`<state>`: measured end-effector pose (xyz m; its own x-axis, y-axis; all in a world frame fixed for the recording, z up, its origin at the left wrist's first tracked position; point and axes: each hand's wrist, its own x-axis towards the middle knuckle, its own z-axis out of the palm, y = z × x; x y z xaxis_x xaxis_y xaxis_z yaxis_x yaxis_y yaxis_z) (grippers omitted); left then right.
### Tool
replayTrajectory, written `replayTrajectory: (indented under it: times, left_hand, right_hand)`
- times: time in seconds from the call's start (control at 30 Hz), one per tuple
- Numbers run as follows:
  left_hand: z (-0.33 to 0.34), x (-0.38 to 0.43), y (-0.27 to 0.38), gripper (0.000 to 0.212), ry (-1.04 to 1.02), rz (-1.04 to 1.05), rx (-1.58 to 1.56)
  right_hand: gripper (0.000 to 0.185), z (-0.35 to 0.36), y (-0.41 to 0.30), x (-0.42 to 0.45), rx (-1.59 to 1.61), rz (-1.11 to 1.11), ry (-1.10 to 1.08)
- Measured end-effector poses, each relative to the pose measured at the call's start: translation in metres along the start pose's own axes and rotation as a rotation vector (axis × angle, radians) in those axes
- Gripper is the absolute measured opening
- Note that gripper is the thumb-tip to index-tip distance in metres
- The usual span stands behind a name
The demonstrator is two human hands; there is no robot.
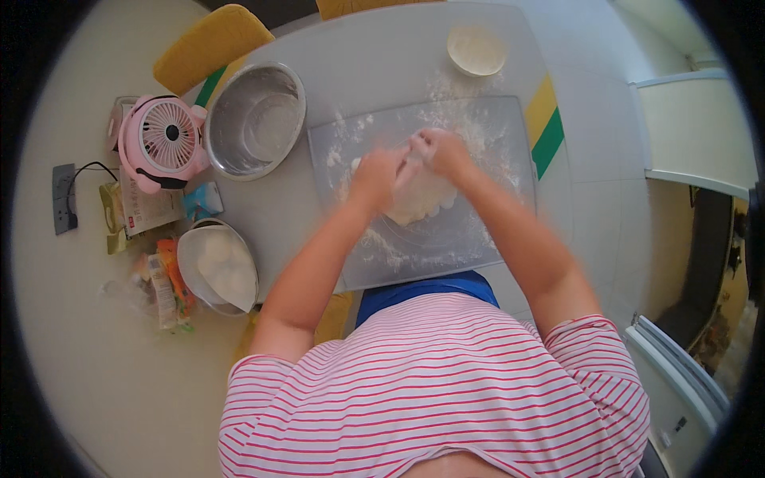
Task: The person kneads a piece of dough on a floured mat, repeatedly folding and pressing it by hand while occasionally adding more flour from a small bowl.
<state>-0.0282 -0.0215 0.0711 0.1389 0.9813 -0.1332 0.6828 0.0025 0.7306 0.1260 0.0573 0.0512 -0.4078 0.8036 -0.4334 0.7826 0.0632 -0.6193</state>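
A pale, flattened piece of dough [418, 194] lies on a grey mat [430, 260] dusted with white flour. Both hands are over its far part, slightly blurred. My left hand [378, 174] grips the dough's edge from the left, its fingers pointing inward. Close beside it, my right hand [439, 150] has its fingers bent on a raised fold of dough at the far side. The fingers partly hide the far part of the dough.
A large metal basin [257, 122], a pink fan [170, 134] and a bowl of pale round pieces [226, 269] stand at the left, near packets [161, 293]. A cream bowl [476, 52] stands beyond the mat. Yellow chairs [209, 45] edge the table.
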Motion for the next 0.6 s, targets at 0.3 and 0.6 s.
replayTrajectory:
  times: [0.3, 0.6]
  left_hand:
    - [0.071, -0.081, -0.015, 0.053, 0.305, 0.129, 0.363]
    - [0.093, -0.057, -0.061, 0.062, 0.338, 0.157, 0.366]
  right_hand:
    - [0.049, 0.102, 0.041, -0.1, -0.18, -0.415, 0.404]
    - [0.052, 0.115, 0.053, -0.065, -0.201, -0.435, 0.54]
